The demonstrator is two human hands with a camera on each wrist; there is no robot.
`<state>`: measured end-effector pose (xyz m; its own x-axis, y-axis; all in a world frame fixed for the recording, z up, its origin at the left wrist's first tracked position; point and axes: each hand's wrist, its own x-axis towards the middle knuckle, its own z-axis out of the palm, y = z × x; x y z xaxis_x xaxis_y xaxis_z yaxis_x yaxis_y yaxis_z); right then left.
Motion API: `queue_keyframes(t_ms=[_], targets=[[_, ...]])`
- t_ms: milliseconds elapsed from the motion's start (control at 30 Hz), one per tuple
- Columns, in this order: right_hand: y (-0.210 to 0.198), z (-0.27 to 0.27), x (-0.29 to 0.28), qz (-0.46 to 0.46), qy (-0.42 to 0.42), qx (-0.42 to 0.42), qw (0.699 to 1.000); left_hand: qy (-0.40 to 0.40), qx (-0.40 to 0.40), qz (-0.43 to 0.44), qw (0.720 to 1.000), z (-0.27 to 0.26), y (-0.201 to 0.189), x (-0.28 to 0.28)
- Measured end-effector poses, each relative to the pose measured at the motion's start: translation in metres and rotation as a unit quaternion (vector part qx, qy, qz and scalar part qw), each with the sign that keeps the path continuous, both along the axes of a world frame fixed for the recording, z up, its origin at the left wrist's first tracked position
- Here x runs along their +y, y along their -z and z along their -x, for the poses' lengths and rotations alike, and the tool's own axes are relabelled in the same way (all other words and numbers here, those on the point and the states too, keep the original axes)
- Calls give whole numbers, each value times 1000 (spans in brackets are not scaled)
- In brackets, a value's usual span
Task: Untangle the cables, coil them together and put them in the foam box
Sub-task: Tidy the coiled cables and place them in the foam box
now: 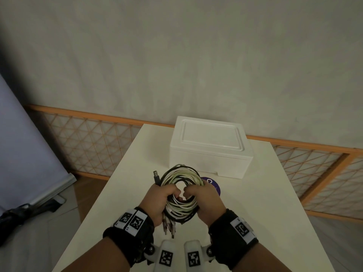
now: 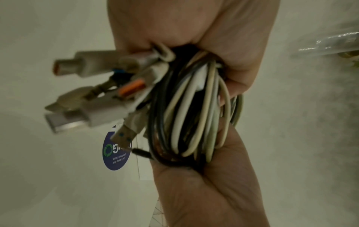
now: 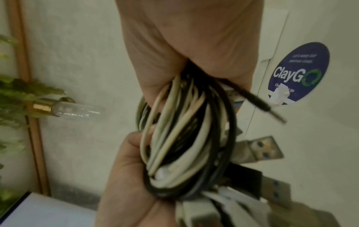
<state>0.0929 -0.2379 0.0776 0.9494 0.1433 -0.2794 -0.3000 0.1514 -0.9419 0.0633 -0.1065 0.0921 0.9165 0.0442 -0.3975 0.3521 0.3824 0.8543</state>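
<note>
A round coil of black and white cables [image 1: 181, 180] is held upright above the white table [image 1: 265, 193]. My left hand [image 1: 162, 201] grips its left side and my right hand [image 1: 204, 201] grips its right side. A black plug [image 1: 156, 177] sticks up at the coil's upper left. Several USB plugs [image 2: 87, 107] hang from the bundle [image 2: 190, 115] near the left palm. In the right wrist view the fingers wrap around the coil [image 3: 184, 138]. The white foam box [image 1: 211, 149] stands behind the coil with its lid on.
A round blue sticker [image 1: 213, 185] lies on the table, just behind my right hand. An orange lattice fence [image 1: 88, 146] runs along the wall behind the table. A grey board [image 1: 25, 154] leans at the left over the floor.
</note>
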Motion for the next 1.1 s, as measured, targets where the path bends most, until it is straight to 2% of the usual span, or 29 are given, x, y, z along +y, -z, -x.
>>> queue_keyframes(t_ms=[133,267,367,467,667,867,967,1100], targets=[[-4,4,4,-59,33,24,997,-2,2,5,1000,3,0,-2],[-4,3,3,-83,2,63,995,-8,-6,7,1000,7,-2,-5],[-8,5,1,-93,-30,53,994,-24,0,13,1000,10,-1,-4],[-11,9,-4,-78,-50,10,996,-37,6,28,999,15,-2,-4],[-1,34,-15,2,-43,-3,999,-88,57,44,993,14,1,1],[15,52,-26,130,15,-52,990,-101,82,28,991,20,6,4],[13,56,-27,118,4,-7,993,-107,88,34,990,23,9,3],[8,56,-24,44,2,37,998,-109,88,40,989,20,6,4]])
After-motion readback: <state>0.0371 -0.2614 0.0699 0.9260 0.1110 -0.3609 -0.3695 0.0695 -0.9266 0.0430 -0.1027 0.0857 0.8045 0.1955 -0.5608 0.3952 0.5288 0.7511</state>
